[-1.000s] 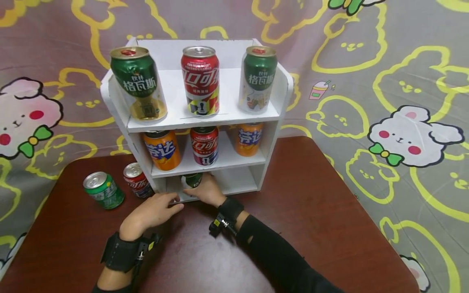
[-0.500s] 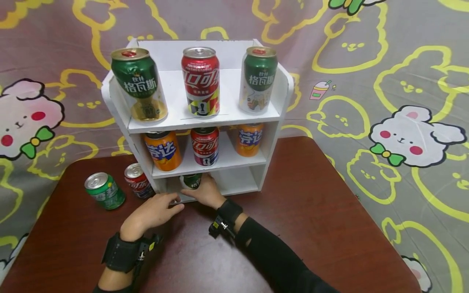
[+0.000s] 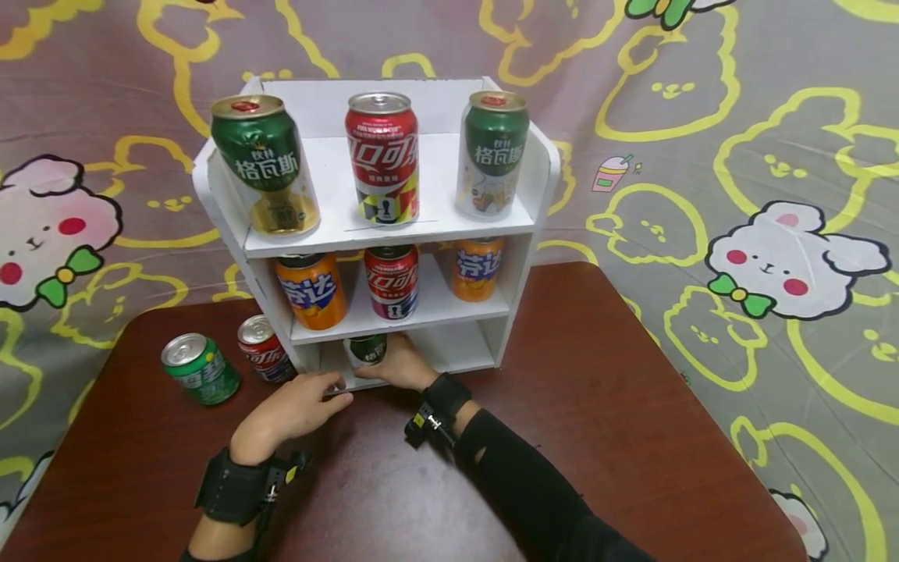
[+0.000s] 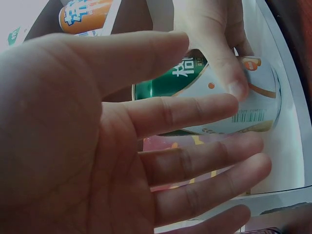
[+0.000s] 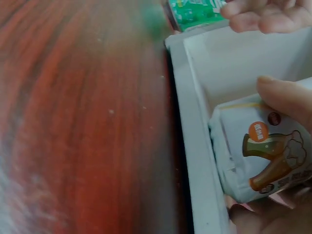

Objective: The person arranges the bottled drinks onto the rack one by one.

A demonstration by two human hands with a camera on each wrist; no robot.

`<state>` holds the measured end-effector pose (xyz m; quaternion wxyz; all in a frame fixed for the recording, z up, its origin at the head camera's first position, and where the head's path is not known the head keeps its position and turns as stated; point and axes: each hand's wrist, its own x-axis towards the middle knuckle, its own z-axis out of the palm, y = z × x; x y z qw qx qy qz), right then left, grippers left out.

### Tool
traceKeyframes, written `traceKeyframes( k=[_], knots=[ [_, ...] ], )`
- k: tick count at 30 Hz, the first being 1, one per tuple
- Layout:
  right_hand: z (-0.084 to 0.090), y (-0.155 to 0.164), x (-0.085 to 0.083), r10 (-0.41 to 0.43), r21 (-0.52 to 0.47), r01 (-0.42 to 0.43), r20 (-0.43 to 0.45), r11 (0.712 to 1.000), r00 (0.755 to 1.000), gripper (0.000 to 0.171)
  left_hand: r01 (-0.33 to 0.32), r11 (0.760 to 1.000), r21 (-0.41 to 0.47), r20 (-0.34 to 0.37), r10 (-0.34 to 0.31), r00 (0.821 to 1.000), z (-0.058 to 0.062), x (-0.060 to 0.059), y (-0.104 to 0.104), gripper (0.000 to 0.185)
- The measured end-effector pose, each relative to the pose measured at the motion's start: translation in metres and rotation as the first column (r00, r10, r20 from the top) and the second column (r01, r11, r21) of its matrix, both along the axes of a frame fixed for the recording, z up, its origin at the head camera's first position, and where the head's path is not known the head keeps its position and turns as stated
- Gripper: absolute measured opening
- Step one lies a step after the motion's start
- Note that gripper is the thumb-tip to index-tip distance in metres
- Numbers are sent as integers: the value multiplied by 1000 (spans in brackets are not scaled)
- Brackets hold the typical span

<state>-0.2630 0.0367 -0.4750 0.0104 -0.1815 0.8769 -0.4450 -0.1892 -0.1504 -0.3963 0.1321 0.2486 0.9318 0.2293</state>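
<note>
On the bottom level of the white shelf (image 3: 449, 231), a green-and-white drink can (image 3: 364, 353) stands toward the left-middle. My right hand (image 3: 400, 364) grips its side, thumb on the near face. From the right wrist, the can's white lower part (image 5: 273, 156) is seen between thumb and fingers, close to the shelf's front lip. My left hand (image 3: 291, 406) is beside the bottom level's front left corner and holds nothing. In the left wrist view its fingers (image 4: 190, 109) are spread, with the can (image 4: 202, 87) and the other hand behind them.
Three cans, including a red one (image 3: 383, 160), stand on the top level. The middle level holds an orange can (image 3: 312, 293), a cola can (image 3: 393, 285) and another orange can (image 3: 477, 269). Left of the shelf, a green can (image 3: 202, 370) and a red can (image 3: 265, 350) stand on the table.
My right hand stays around the can in the bottom level, which shifts only slightly. The left hand has not visibly moved.
</note>
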Motion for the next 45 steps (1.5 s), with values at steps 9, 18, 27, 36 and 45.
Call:
traceKeyframes(
  k=[9, 18, 27, 36, 45],
  knots=[
    [2, -6, 3, -75, 74, 74, 10, 994, 997, 83, 5, 1000, 10, 3, -5, 1000, 2, 0, 0, 26],
    [6, -16, 11, -215, 154, 214, -9, 965, 977, 84, 4, 1000, 11, 0, -4, 1000, 1, 0, -1, 29],
    [0, -21, 15, -207, 90, 215, -91, 972, 974, 88, 13, 1000, 12, -16, -13, 1000, 3, 2, 0, 33],
    [10, -6, 7, 25, -53, -28, -58, 998, 998, 88, 7, 1000, 14, -20, -7, 1000, 2, 3, 2, 26],
    [11, -2, 1, 95, -140, -86, 63, 986, 993, 69, 6, 1000, 10, -2, -6, 1000, 2, 2, -2, 25]
  ],
)
